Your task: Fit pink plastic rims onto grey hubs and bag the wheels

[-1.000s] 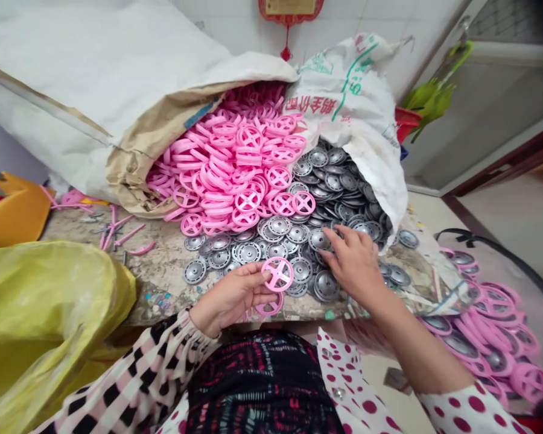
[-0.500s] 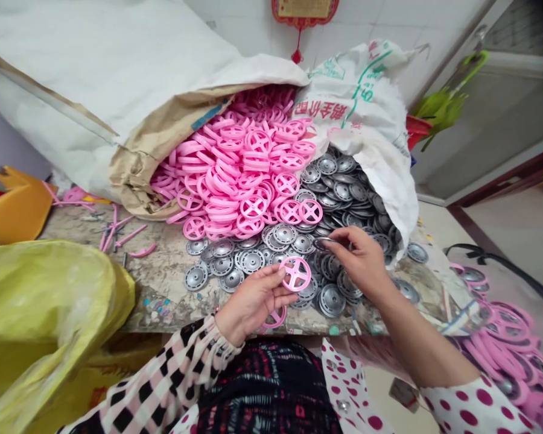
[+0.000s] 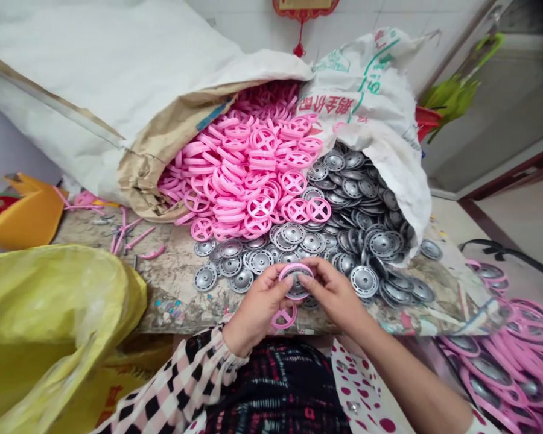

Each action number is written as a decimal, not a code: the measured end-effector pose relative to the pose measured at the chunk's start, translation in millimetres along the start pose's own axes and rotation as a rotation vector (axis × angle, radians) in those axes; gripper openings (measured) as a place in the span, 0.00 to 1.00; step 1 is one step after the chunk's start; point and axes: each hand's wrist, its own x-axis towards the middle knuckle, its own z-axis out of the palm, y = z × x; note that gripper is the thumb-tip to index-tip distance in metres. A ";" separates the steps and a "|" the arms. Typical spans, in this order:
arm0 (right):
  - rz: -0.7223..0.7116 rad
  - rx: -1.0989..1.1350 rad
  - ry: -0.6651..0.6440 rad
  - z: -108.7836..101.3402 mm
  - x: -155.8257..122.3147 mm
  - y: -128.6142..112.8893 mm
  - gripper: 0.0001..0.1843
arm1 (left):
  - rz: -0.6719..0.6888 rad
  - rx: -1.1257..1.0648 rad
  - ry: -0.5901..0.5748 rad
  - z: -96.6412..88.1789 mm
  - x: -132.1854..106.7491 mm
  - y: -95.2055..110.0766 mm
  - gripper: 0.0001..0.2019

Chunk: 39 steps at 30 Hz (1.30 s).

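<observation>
My left hand (image 3: 257,310) and my right hand (image 3: 332,295) meet over the front of the worktop. Between their fingertips they pinch a pink plastic spoked wheel (image 3: 295,281), with a grey metal disc sitting inside its rim. Under my left hand lies a separate pink wheel (image 3: 284,316), partly hidden by the fingers. Just beyond my hands spreads a heap of ribbed grey metal discs (image 3: 312,243). A large mound of pink wheels (image 3: 242,181) spills from a paper-lined sack (image 3: 95,102).
A white woven sack (image 3: 366,78) wraps the back of the grey discs. A yellow plastic bag (image 3: 49,319) bulges at the left. Pink plastic offcuts (image 3: 131,236) lie on the stained worktop (image 3: 172,289). Pink wheels fitted with grey discs (image 3: 493,367) are heaped at the lower right.
My right hand has brought a grey disc from the heap across to the pink wheel in my left hand. Both hands now hold the two pieces together. The camera view has shifted slightly.
</observation>
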 end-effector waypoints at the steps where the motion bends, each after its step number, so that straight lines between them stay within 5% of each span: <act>1: -0.013 -0.018 -0.037 1.5 -0.9 -1.2 0.11 | 0.011 0.031 0.015 -1.2 -1.2 0.0 0.15; 6: -0.084 -0.138 0.045 21.5 -11.4 -6.6 0.08 | 0.050 0.132 0.101 -13.4 -8.9 1.7 0.16; 9: -0.124 -0.218 -0.156 24.7 -4.1 -10.0 0.09 | 0.014 0.190 0.129 -29.9 -19.9 7.3 0.17; 12: -0.231 -0.364 -0.284 16.2 25.1 -13.6 0.11 | -0.056 0.350 0.147 -51.7 -33.6 12.7 0.15; 17: -0.392 -0.775 -0.031 9.9 95.3 -19.7 0.14 | 0.008 0.691 0.239 -81.8 -41.9 9.0 0.09; 25: -0.492 -1.063 -0.095 28.9 143.0 -22.5 0.17 | 0.201 1.364 0.307 -90.9 -40.5 2.7 0.14; 29: -0.530 -0.878 -0.042 22.2 126.5 -20.4 0.14 | 0.339 1.362 0.250 -84.2 -45.1 6.6 0.13; 32: -0.518 -0.594 -0.009 20.5 89.1 -25.8 0.10 | 0.557 1.226 0.230 -71.3 -43.9 15.9 0.16; 34: -0.472 -0.437 -0.101 22.3 58.6 -30.5 0.08 | 0.661 1.156 0.239 -62.0 -39.5 23.4 0.21; 39: -0.369 -0.289 -0.302 17.5 22.3 -28.3 0.09 | 0.593 1.138 0.103 -51.1 -20.5 27.9 0.11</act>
